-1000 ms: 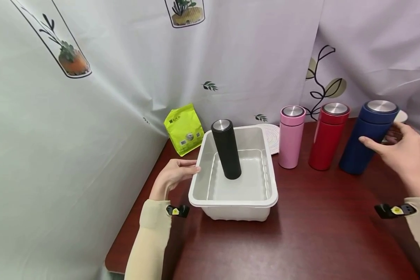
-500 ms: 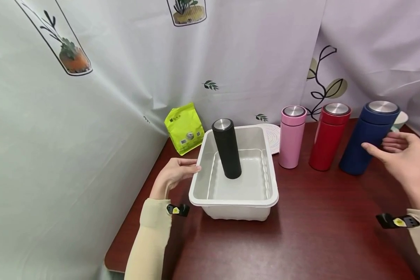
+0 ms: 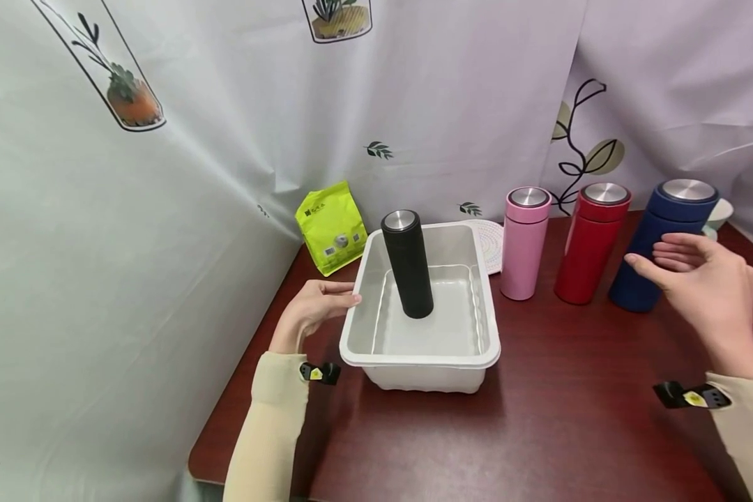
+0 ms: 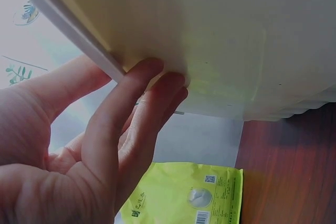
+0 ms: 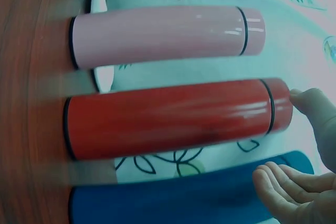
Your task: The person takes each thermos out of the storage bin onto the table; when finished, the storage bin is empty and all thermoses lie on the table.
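At the left rim of a white plastic basin [image 3: 427, 377], my left hand [image 3: 316, 307] pinches the edge, thumb over the rim and fingers against the outer wall, as the left wrist view shows. A black thermos [image 3: 408, 268] with a steel-topped lid stands inside the basin. My right hand [image 3: 705, 293] is in front of a blue thermos [image 3: 643, 258], its fingers loosely bent and holding nothing. In the right wrist view its thumb lies close to the lid of a red thermos [image 5: 173, 119]; whether it touches I cannot tell. A pink thermos [image 3: 523, 251] stands left of the red one.
A yellow-green pouch [image 3: 332, 230] leans against the curtain behind the basin. A round white perforated disc [image 3: 491, 244] stands behind its right side. A pale cup-like item [image 3: 719, 213] is partly hidden behind the blue thermos. All rest on a dark red table [image 3: 452, 446].
My right hand has come away from the right side of the blue thermos and moved left in front of it. My left hand, the basin and the bottles have stayed put.
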Action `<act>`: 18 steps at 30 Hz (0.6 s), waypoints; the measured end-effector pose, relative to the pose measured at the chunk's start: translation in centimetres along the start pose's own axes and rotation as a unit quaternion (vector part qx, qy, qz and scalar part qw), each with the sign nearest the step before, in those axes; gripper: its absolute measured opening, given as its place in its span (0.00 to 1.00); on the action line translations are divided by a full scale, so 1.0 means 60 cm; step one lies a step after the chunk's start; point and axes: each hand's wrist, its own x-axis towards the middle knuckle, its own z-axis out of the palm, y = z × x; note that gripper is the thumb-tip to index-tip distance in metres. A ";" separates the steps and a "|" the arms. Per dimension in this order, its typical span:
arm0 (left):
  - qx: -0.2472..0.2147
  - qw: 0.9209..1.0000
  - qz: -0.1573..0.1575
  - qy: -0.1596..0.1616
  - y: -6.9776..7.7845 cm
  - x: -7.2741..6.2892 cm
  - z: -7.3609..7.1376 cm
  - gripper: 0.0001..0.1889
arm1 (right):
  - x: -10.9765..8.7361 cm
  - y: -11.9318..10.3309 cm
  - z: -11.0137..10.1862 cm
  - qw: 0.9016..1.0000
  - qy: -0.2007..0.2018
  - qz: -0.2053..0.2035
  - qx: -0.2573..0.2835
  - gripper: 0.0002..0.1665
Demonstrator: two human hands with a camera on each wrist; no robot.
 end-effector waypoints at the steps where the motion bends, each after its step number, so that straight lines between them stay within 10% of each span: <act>1: 0.000 1.000 0.001 -0.001 0.000 -0.001 0.000 0.27 | 0.000 -0.004 0.002 1.000 -0.002 -0.005 0.005 0.40; 18: -0.003 1.000 0.000 0.002 0.005 -0.006 0.001 0.26 | -0.007 -0.062 0.045 0.990 -0.040 -0.047 0.128 0.34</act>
